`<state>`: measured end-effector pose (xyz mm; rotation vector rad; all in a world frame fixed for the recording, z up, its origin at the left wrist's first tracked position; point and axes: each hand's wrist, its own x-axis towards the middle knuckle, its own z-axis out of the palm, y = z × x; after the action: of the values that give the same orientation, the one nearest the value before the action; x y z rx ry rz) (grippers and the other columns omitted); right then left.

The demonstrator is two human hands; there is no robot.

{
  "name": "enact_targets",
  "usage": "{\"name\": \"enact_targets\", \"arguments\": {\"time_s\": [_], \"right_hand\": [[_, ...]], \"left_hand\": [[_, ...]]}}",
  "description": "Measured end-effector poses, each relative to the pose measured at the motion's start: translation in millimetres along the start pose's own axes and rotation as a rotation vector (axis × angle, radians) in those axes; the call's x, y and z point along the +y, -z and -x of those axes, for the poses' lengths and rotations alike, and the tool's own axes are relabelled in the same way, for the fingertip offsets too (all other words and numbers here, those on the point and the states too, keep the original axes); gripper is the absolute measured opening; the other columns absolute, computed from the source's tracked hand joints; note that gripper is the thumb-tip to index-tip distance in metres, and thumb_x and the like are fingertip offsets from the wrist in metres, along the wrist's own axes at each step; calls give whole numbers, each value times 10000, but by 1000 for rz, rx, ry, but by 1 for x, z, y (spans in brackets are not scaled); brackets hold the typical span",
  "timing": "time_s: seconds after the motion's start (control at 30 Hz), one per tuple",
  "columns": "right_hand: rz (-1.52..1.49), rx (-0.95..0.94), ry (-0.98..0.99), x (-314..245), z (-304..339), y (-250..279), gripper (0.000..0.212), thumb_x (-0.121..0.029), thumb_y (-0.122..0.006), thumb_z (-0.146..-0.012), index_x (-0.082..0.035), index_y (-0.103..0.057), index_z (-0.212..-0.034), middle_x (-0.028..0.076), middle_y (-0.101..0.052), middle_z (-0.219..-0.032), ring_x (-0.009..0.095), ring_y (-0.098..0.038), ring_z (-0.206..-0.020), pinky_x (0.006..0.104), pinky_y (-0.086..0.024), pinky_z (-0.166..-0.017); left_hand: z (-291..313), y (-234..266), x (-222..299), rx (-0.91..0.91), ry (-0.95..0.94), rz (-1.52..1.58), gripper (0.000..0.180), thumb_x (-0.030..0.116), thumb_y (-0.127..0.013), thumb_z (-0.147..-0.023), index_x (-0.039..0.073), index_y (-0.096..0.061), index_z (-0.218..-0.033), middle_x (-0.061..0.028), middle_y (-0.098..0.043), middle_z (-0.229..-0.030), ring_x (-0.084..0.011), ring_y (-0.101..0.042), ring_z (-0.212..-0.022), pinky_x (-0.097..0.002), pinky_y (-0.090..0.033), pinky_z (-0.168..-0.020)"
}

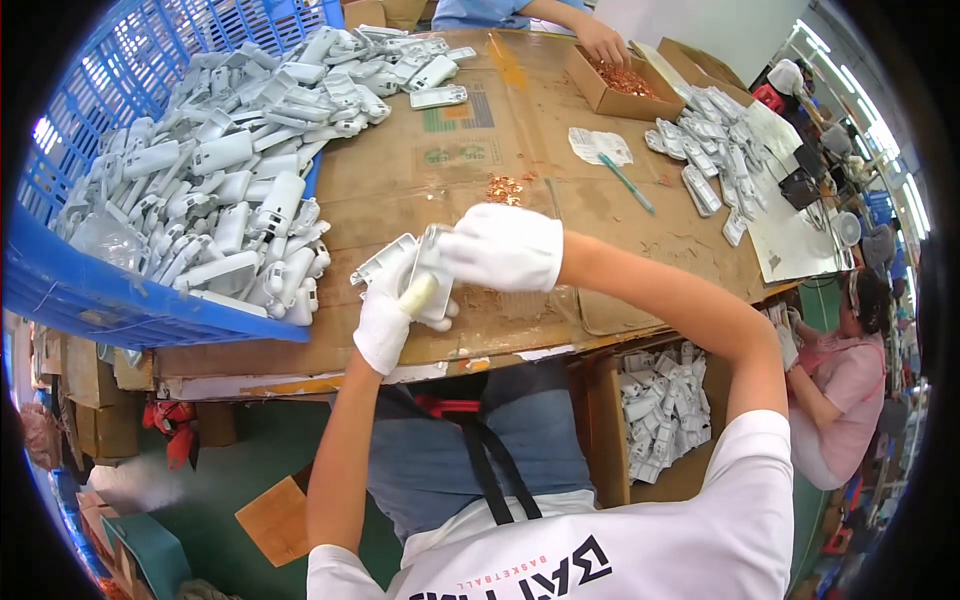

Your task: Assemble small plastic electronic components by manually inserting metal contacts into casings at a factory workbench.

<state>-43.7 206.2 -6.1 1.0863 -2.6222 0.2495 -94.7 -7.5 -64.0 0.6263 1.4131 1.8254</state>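
My left hand (pixel 388 315), in a white glove with a yellowish thumb covering, is closed around a grey-white plastic housing (pixel 432 290) above the table's near edge. Another light plastic housing (pixel 385 258) juts out beside its fingers. My right hand (pixel 505 245), also gloved, reaches in from the right. Its fingers are bent together against the top of the held housing; whatever sits between their tips is hidden. Just beyond the hands, a small heap of copper-coloured metal pieces (pixel 504 190) lies on the cardboard-covered table (pixel 560 120).
A blue crate (pixel 150 325) tipped toward the table spills many grey housings (pixel 225 150) at left. Far right are more housings (pixel 722 140), a green pen (pixel 627 183) and a box of copper pieces (pixel 625 85) with a co-worker's hand in it. Below right stands a box of housings (pixel 665 410).
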Motion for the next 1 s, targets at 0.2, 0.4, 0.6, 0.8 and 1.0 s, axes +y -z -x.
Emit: {"name": "enact_targets", "arguments": {"time_s": [0.2, 0.4, 0.6, 0.8, 1.0], "right_hand": [[89, 44, 79, -4, 5, 4, 216, -115, -557, -847, -22, -566, -1043, 120, -560, -941, 305, -596, -807, 408, -502, -700], [15, 74, -293, 40, 40, -3, 281, 17, -597, -772, -106, -612, -1024, 82, -607, -1089, 305, -599, -972, 379, -505, -815], [-144, -11, -437, 42, 50, -12, 152, -111, -634, -857, -124, -621, -1008, 61, -611, -1061, 281, -602, -981, 375, -493, -835], [-168, -196, -589, 40, 40, -8, 123, -167, -637, -874, -130, -647, -991, 53, -616, -1045, 265, -607, -1006, 371, -492, -848], [32, -295, -529, 38, 31, -13, 184, -105, -634, -831, -162, -697, -994, 66, -634, -1033, 280, -624, -993, 385, -516, -842]], "left_hand": [[0, -4, 1, 47, 120, 16, 337, 124, -588, -940, 33, -497, -1251, -108, -629, -964, -182, -661, -731, -309, -585, -618], [-7, -10, -3, 102, 97, 23, 302, 104, -566, -944, 37, -484, -1226, -115, -623, -958, -201, -665, -764, -333, -595, -649], [-6, -7, -5, 126, 52, 24, 357, 124, -577, -947, 62, -461, -1279, -101, -616, -955, -173, -649, -726, -315, -586, -622], [-5, -10, -5, 140, 56, 11, 353, 134, -563, -956, 64, -463, -1288, -106, -625, -972, -169, -654, -733, -315, -587, -627], [0, -15, -5, 145, 52, -48, 378, 66, -564, -927, 39, -452, -1288, -129, -636, -1002, -193, -678, -745, -315, -587, -639]]}}
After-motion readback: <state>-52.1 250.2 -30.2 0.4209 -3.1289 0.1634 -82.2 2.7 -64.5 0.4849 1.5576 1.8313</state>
